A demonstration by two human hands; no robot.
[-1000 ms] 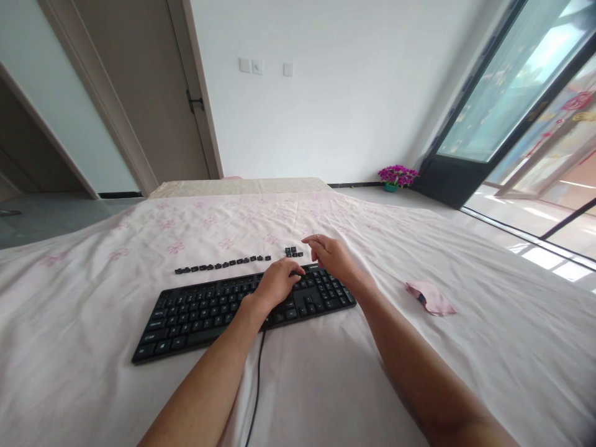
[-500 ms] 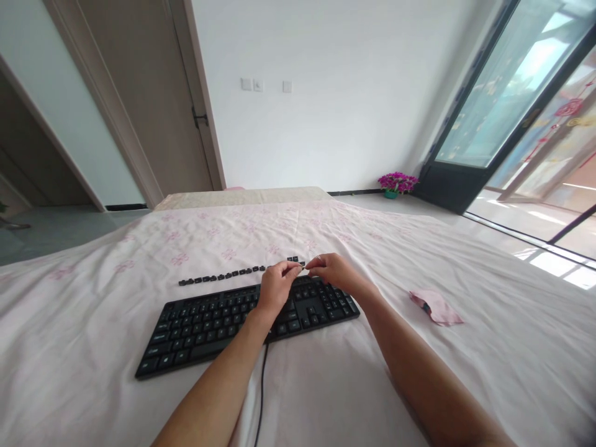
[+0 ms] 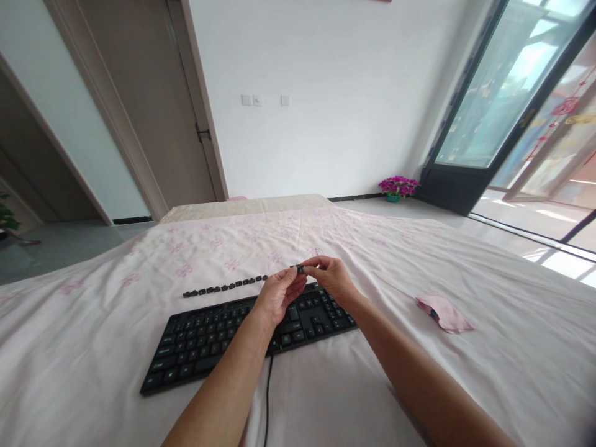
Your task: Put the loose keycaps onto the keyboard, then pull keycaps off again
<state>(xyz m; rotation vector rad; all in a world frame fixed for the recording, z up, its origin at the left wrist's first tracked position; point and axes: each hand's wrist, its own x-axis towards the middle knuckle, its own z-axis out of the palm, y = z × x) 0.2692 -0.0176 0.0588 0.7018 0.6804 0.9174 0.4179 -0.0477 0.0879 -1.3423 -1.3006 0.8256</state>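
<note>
Above the back edge of a black keyboard (image 3: 205,335), my left hand (image 3: 278,295) and my right hand (image 3: 328,276) meet fingertip to fingertip. Between them is a small dark keycap (image 3: 300,269), pinched by the thumbs and fingers of both hands. A thin wire loop (image 3: 318,252) sticks up behind my right fingers; its lower part is hidden, so I cannot tell how it is held. Behind the keyboard lies a row of loose black keycaps (image 3: 226,287), its right end hidden by my left hand. My forearms cover part of the keys.
A black cable (image 3: 268,397) runs from the keyboard toward me over the pink-white bedsheet (image 3: 335,397). To the right lies a crumpled pink cloth (image 3: 446,313) with something dark at its fold. Farther off stand purple flowers (image 3: 398,185) in a green pot.
The keycap is now raised between both hands' fingertips, and my left hand has turned, showing more of its palm side. The view has tilted up slightly, and the wire loop shows more clearly.
</note>
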